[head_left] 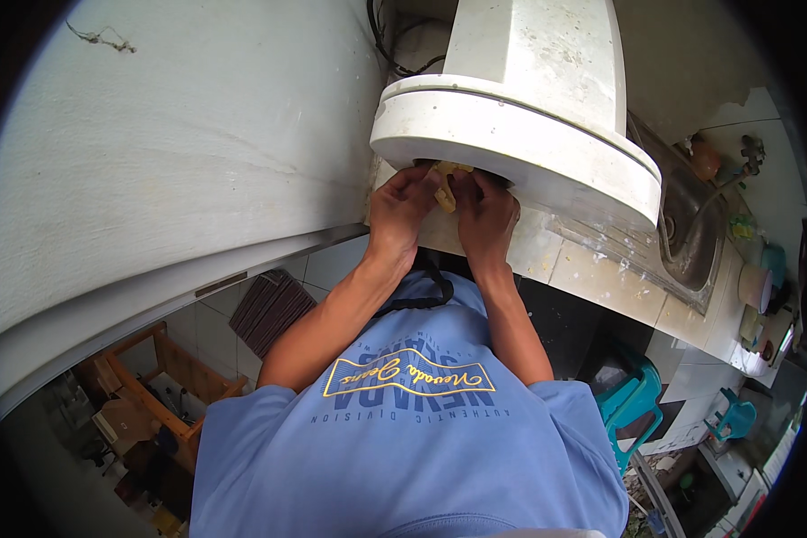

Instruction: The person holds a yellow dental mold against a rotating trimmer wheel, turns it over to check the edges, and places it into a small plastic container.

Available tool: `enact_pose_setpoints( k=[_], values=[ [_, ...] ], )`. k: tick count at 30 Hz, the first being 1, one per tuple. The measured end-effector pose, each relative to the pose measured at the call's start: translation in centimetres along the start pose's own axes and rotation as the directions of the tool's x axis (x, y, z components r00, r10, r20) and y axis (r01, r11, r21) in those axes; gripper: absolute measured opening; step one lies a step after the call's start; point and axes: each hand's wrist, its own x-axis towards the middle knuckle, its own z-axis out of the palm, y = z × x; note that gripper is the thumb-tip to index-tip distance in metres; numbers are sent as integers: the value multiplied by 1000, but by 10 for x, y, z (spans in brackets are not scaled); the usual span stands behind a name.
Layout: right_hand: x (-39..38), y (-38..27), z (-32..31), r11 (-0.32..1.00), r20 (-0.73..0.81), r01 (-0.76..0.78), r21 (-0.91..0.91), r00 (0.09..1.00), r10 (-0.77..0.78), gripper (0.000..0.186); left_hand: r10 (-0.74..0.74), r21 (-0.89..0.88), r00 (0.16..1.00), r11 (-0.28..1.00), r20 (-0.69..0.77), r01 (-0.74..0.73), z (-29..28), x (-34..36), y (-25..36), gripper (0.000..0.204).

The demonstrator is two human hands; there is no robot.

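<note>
Just under the rounded front rim of a white appliance [516, 134], my left hand [402, 211] and my right hand [486, 215] are raised side by side with fingers curled inward. Both pinch at a soft-looking yellowish piece [447, 197] between them; I cannot make out what it is. Part of it and some fingertips are hidden in the shadow of the appliance's dark opening.
A steel sink [695, 260] with a tap [750, 157] sits right, in a tiled counter [592, 282]. A white wall or panel [179, 134] rises left. A wooden frame [166, 377] is lower left; a teal plastic chair [626, 408] is lower right.
</note>
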Motion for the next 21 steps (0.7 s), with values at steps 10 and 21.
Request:
enact_pose_setpoints(
  k=[10, 21],
  values=[
    [4, 4, 1, 995, 47, 67, -78, 997, -63, 21, 36, 25, 999, 999, -2, -36, -1, -7, 4, 28],
    [7, 0, 1, 997, 70, 62, -54, 996, -58, 22, 24, -16, 999, 1000, -38, -24, 0, -9, 4, 27]
  ],
)
